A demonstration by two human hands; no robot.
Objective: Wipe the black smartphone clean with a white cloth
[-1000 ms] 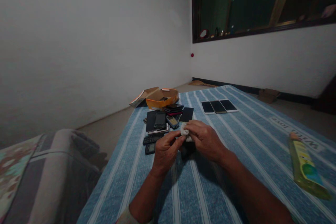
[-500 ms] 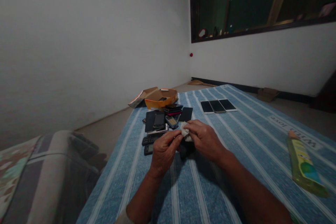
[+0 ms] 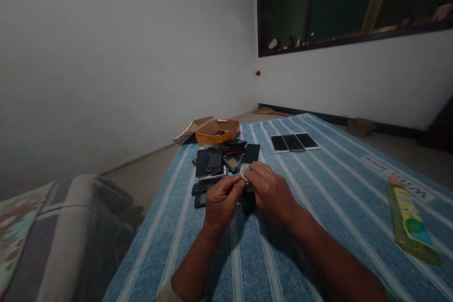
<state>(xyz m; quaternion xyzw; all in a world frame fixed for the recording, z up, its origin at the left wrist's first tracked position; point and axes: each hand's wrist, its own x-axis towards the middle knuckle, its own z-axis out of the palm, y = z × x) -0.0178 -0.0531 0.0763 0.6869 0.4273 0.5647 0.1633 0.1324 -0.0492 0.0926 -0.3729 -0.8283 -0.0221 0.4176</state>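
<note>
My left hand [image 3: 221, 203] and my right hand [image 3: 269, 191] meet over the blue striped sheet [image 3: 318, 198]. The left hand's fingers are curled round a small dark object [image 3: 248, 198], most of it hidden between the hands. My right hand pinches a small white wad of cloth or tissue [image 3: 244, 172] against the top of that object. Just beyond the hands lies a heap of old mobile phones [image 3: 221, 163], several dark ones overlapping.
Three smartphones [image 3: 294, 142] lie side by side farther back. An open orange cardboard box [image 3: 215, 131] sits at the sheet's far corner. A green-yellow bottle [image 3: 410, 224] lies on the right. Folded bedding [image 3: 71, 231] is at the left; white walls and a dark window behind.
Both hands have shifted slightly left and away from me. The white wad has moved with the right hand's fingertips over the dark object.
</note>
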